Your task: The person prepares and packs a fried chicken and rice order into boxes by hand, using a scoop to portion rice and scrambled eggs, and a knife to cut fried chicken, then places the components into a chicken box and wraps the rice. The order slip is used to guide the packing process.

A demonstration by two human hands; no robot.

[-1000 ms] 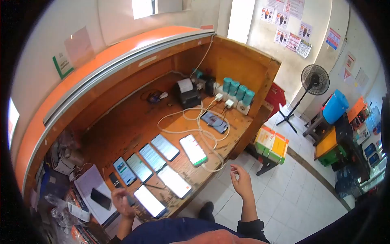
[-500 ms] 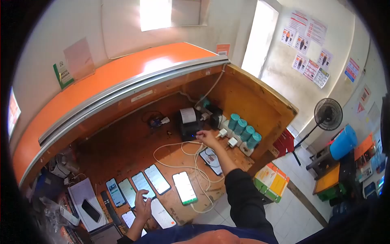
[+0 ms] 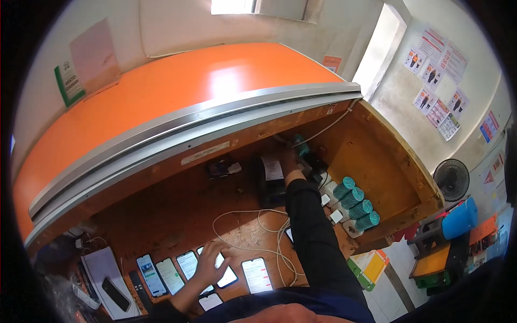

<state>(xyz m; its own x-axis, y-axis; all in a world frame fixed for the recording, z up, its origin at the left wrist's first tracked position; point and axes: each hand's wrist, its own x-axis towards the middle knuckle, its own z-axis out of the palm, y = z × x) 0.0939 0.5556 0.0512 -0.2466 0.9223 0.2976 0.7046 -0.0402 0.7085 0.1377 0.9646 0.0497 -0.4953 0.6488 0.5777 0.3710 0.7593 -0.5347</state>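
Note:
Several lit phones lie in a row on the wooden desk (image 3: pixel 161 226). My left hand (image 3: pixel 207 269) is over this row with its fingers apart, next to a phone (image 3: pixel 227 275) with a white screen. A separate lit phone (image 3: pixel 257 275) lies to its right. My right arm reaches under the counter to the black printer (image 3: pixel 266 188), which has white paper (image 3: pixel 273 168) on top. My right hand (image 3: pixel 288 161) is in shadow beside that paper; its fingers are too dark to make out. The right sleeve partly covers another phone.
An orange counter top (image 3: pixel 161 86) with a metal edge overhangs the desk. Teal rolls (image 3: pixel 353 198) and white plugs (image 3: pixel 335 217) stand at the right. A white cable (image 3: pixel 247 249) loops over the desk. At left are papers (image 3: pixel 102 269) and a dark phone (image 3: pixel 116 295).
My right hand has moved from the printer's front to deeper beside its top. My left hand has shifted right over the phones. The view has moved closer to the counter.

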